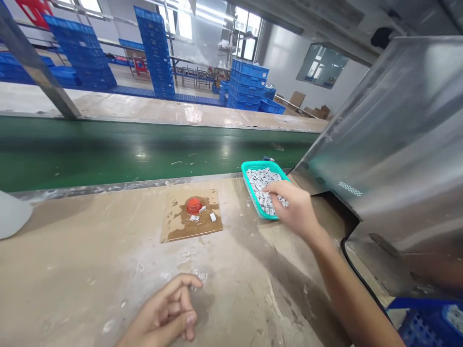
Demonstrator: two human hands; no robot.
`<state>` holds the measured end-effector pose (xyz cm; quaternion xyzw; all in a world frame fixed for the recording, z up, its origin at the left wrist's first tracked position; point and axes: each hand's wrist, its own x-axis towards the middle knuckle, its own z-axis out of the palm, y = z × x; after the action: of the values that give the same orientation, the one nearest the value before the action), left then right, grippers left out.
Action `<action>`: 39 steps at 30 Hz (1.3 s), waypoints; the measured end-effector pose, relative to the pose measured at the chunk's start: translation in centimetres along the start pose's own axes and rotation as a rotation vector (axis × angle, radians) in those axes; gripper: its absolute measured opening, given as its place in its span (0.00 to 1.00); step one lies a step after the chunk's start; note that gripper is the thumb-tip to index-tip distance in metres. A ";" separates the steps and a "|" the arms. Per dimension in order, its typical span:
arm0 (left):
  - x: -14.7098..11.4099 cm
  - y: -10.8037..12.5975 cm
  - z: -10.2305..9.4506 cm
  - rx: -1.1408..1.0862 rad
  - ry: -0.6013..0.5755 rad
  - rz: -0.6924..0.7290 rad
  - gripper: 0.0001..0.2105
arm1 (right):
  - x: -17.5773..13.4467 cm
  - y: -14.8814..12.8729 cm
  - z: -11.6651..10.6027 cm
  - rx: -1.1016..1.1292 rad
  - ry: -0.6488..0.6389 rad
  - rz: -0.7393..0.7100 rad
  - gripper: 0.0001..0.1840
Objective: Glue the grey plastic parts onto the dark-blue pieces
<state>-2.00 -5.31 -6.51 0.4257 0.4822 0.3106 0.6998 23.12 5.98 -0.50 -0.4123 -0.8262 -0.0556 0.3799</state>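
Note:
My right hand [294, 205] is over a turquoise plastic basket [264, 216] full of small white pieces with dark marks [257, 182]. Its fingertips are pinched together at the pieces; whatever is between them is too small to make out. Low in the view, my left hand [168, 311] hovers above the table with loosely curled fingers, the index finger apart from the thumb, and nothing visible in it. Ahead of it lies a wet, flat square board [191, 232]. On the board are a small red round cap-like piece [194, 206] and several small white pieces [212, 217].
A green conveyor belt [162, 149] runs behind the worn table [90, 270]. A large metal housing [390, 159] bounds the right side, with a black cable [361, 284] along its base. A white rounded object [12, 214] sits at the left edge. Stacked blue crates [248, 84] stand beyond.

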 end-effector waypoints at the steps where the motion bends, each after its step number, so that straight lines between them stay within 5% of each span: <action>1: 0.0 -0.1 0.0 0.017 -0.017 -0.001 0.14 | 0.3 1.9 -0.4 -0.075 -0.122 0.077 0.15; 5: 0.5 -0.6 -0.3 0.046 -0.070 0.016 0.13 | 0.1 6.2 -0.2 -0.148 -0.496 0.181 0.20; 11: 0.9 -0.5 -0.7 0.080 -0.153 0.072 0.14 | -0.1 6.6 1.3 -0.164 -0.569 0.222 0.19; 23: 0.3 -0.1 0.3 -0.043 0.019 0.064 0.15 | 0.7 6.6 1.0 -0.059 -0.394 0.338 0.15; 29: 0.7 7.0 -1.6 0.311 -0.025 0.277 0.12 | 1.2 7.7 2.4 0.075 -0.158 0.428 0.15; 33: 5.8 13.1 -2.2 0.645 0.086 0.400 0.13 | 2.0 8.9 4.1 0.229 -0.077 0.457 0.12; 37: 15.3 16.6 -2.2 1.224 0.181 0.455 0.17 | 2.1 9.1 5.0 0.368 -0.082 0.439 0.07; 39: 20.1 17.6 -1.7 1.314 0.186 0.481 0.20 | 2.0 8.8 5.0 0.407 -0.104 0.422 0.06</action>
<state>2.90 20.03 0.69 0.8266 0.5203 0.1363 0.1655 25.84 15.06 -4.63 -0.4926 -0.7347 0.2126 0.4151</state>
